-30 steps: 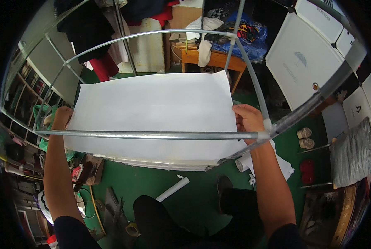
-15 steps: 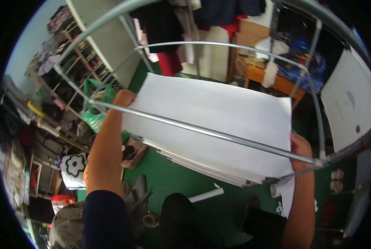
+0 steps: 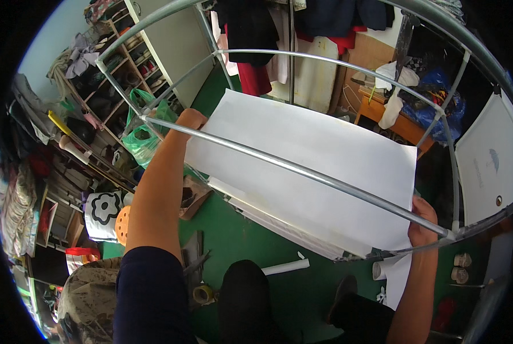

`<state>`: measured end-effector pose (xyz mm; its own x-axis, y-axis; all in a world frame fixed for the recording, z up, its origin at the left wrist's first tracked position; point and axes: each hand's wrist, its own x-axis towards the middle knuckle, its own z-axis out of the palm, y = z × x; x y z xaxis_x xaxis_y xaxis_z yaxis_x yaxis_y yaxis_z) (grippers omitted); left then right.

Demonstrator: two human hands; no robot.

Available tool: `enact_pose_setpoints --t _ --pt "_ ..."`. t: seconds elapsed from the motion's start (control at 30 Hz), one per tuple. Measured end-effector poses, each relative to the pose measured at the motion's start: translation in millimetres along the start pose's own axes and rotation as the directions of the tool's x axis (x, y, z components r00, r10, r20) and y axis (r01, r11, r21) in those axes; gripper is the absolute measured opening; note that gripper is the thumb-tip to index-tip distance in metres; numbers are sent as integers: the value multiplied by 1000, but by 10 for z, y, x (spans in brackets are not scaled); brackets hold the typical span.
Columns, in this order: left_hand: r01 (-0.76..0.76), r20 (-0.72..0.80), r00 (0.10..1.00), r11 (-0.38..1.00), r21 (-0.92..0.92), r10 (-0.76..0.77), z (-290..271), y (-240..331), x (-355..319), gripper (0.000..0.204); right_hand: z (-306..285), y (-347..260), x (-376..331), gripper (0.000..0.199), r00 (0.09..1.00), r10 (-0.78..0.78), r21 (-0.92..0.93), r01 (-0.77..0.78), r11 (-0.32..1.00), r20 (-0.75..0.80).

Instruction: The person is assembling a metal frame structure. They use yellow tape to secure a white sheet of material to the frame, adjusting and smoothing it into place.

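Closest in: tape roll (image 3: pixel 203 294) by my knee (image 3: pixel 248 286), thin white paper tube (image 3: pixel 285 267) lying on the green floor (image 3: pixel 311 292). Next out, grey metal bar (image 3: pixel 302 172) of the frame runs slantwise across the front of the white sheet (image 3: pixel 308 137). Sheet sits inside the frame, spread between my hands, near-left corner hard to make out. Right grip (image 3: pixel 422 221) closed on its right edge, close to the bar's end. Left grip (image 3: pixel 192 120) closed at its left edge, fingertips hidden. Beyond the left one: green plastic bags (image 3: pixel 143 144). Off right, white panel (image 3: pixel 480 160) with a grey umbrella print. Farther back, wooden counter (image 3: pixel 385 117) with blue plastic (image 3: pixel 454 106) piled on it; dark clothes (image 3: pixel 242 34) hanging at the back.
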<state>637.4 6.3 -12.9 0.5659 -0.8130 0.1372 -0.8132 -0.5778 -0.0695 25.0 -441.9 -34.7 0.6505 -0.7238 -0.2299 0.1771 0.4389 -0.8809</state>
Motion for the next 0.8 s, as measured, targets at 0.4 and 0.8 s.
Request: enact_pose_setpoints --t 0.4,0.8 --pt "100 -114 983 940 -327 -144 223 -617 -18 13 99 107 76 19 998 67 10 -67 998 6" --pt "73 -48 995 981 -179 -83 142 -185 20 11 75 71 31 18 999 39 30 -39 999 -23"
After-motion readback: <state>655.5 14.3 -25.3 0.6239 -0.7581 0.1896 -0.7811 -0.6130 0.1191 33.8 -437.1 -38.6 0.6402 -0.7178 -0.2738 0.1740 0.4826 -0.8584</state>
